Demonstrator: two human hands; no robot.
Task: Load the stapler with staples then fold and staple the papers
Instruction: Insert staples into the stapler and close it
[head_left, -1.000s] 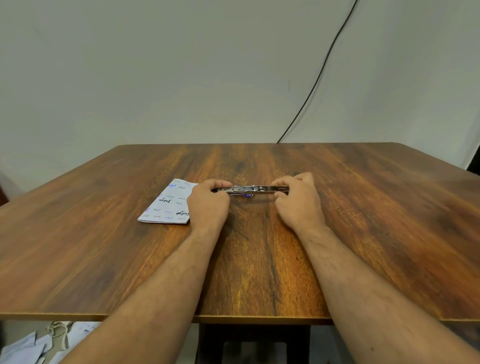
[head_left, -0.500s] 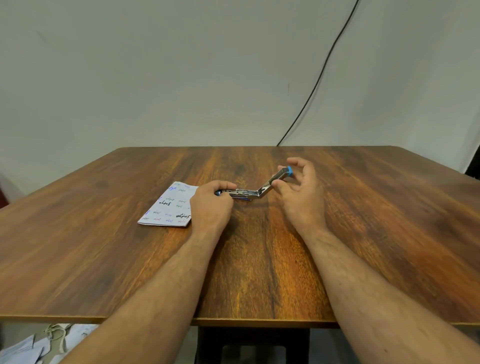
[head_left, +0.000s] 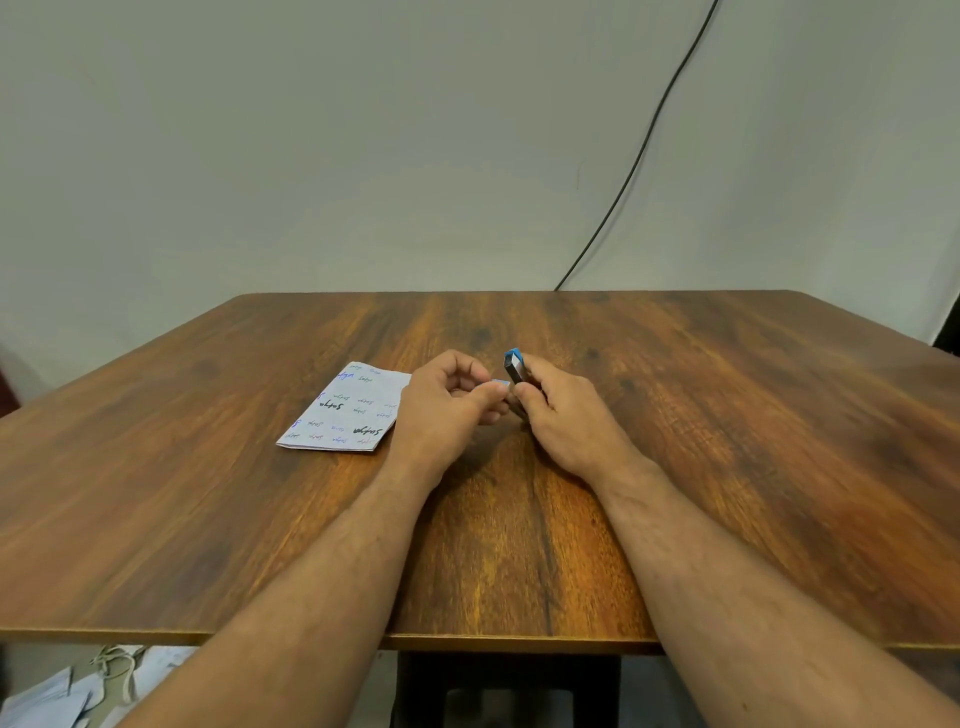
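Pinching the small metal stapler with blue end caps, right hand and left hand fingertips crowd it; staples could spill, unseen, onto the wooden table.

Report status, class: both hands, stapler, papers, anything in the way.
Left hand and right hand both grip the stapler, blue-tipped end tilted up. Folded papers flat on table, left of hands, untouched. Nothing in the way.
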